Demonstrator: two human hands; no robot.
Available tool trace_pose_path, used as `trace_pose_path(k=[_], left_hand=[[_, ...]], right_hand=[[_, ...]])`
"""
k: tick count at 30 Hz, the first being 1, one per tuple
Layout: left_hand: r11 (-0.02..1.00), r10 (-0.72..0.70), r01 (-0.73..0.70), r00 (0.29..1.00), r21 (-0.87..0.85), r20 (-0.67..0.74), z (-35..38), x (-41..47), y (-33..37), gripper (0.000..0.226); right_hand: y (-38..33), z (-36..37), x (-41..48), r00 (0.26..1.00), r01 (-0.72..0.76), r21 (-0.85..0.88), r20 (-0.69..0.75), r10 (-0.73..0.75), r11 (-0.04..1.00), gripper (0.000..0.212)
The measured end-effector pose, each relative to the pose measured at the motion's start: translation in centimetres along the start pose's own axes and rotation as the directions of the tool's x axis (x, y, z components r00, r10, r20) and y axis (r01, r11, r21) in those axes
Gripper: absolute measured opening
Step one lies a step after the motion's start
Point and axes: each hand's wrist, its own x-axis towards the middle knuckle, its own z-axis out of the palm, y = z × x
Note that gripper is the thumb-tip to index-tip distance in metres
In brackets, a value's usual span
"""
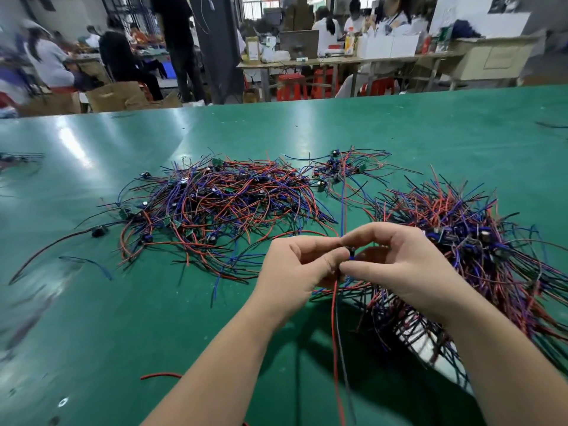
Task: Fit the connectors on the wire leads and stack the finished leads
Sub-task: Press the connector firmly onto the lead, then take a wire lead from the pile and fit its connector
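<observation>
My left hand (295, 269) and my right hand (396, 265) meet above the green table (123, 318), fingertips pinching one small dark connector (351, 253) between them. A red wire (335, 333) and a dark wire (343, 358) hang down from the connector toward me, and thin blue and red strands rise from it toward the far side. A wide loose heap of red, blue and black wire leads (221, 201) lies beyond my left hand. A denser stack of leads (479, 247) sits to the right, under and behind my right wrist.
A smaller cluster of leads with tiny green boards (341, 170) lies at the back centre. A stray red wire piece (161, 376) and a blue one (92, 264) lie on the near left. People sit at benches beyond the table's far edge.
</observation>
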Motion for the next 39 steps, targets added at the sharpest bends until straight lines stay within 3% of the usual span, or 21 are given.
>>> trace_pose_path(k=[4, 7, 8, 10, 12, 13, 16, 19, 23, 28, 32, 37, 39], left_hand=[[0.997, 0.070, -0.072, 0.993, 0.022, 0.098, -0.4, 0.0, 0.6, 0.024], [0.928, 0.165, -0.121, 0.981, 0.351, -0.099, -2.6, 0.8, 1.0, 0.012], [0.852, 0.220, -0.077, 0.950, 0.518, -0.222, -3.8, 1.1, 1.1, 0.014], [0.641, 0.329, 0.154, 0.829, 0.752, -0.451, -6.6, 1.5, 0.9, 0.024], [0.484, 0.375, 0.406, 0.704, 0.775, -0.603, -9.2, 1.6, 0.5, 0.041], [0.428, 0.356, 0.495, 0.676, 0.756, -0.645, -10.3, 1.7, 0.1, 0.046], [0.290, 0.182, 0.603, 0.728, 0.743, -0.661, -11.8, 1.7, -1.3, 0.051], [0.229, 0.097, 0.620, 0.753, 0.751, -0.651, -12.1, 1.8, -2.4, 0.053], [0.190, 0.142, 0.665, 0.710, 0.723, -0.690, -12.6, 2.0, -2.5, 0.053], [0.195, 0.217, 0.670, 0.683, 0.717, -0.697, -12.6, 2.0, -2.4, 0.024], [0.308, 0.359, 0.592, 0.653, 0.745, -0.667, -12.4, 1.7, -2.1, 0.016], [0.435, 0.546, 0.422, 0.579, 0.796, -0.605, -12.3, 1.8, -1.5, 0.019], [0.528, 0.588, 0.279, 0.561, 0.802, -0.582, -12.1, 1.8, -1.3, 0.019]], right_hand=[[-0.5, -0.3, 0.0, 0.984, 0.105, 0.027, -0.149, -0.100, 0.994, 0.028], [-0.9, -1.6, 0.1, 0.922, 0.196, 0.032, -0.346, -0.173, 0.980, 0.021], [-0.9, -2.4, 0.2, 0.886, 0.189, 0.008, -0.433, -0.167, 0.982, 0.020], [-0.1, -4.3, 0.5, 0.805, 0.071, -0.173, -0.572, -0.159, 0.982, 0.018], [0.9, -5.9, 0.7, 0.771, -0.160, -0.400, -0.622, -0.139, 0.902, 0.026], [1.2, -6.2, 0.7, 0.754, -0.220, -0.431, -0.644, -0.127, 0.875, 0.032], [1.3, -5.9, 0.7, 0.729, -0.177, -0.402, -0.667, -0.155, 0.899, 0.032], [1.3, -5.1, 0.7, 0.769, -0.148, -0.375, -0.625, -0.132, 0.915, 0.026], [1.0, -4.2, 0.6, 0.780, -0.132, -0.400, -0.607, -0.155, 0.907, 0.027], [0.6, -3.8, 0.3, 0.736, -0.112, -0.442, -0.639, -0.225, 0.890, 0.026], [0.4, -3.5, 0.1, 0.724, -0.042, -0.454, -0.628, -0.285, 0.890, 0.023], [-0.1, -2.0, 0.0, 0.824, 0.061, -0.410, -0.494, -0.278, 0.910, 0.020], [0.0, -1.6, -0.2, 0.849, 0.077, -0.437, -0.443, -0.288, 0.896, 0.019]])
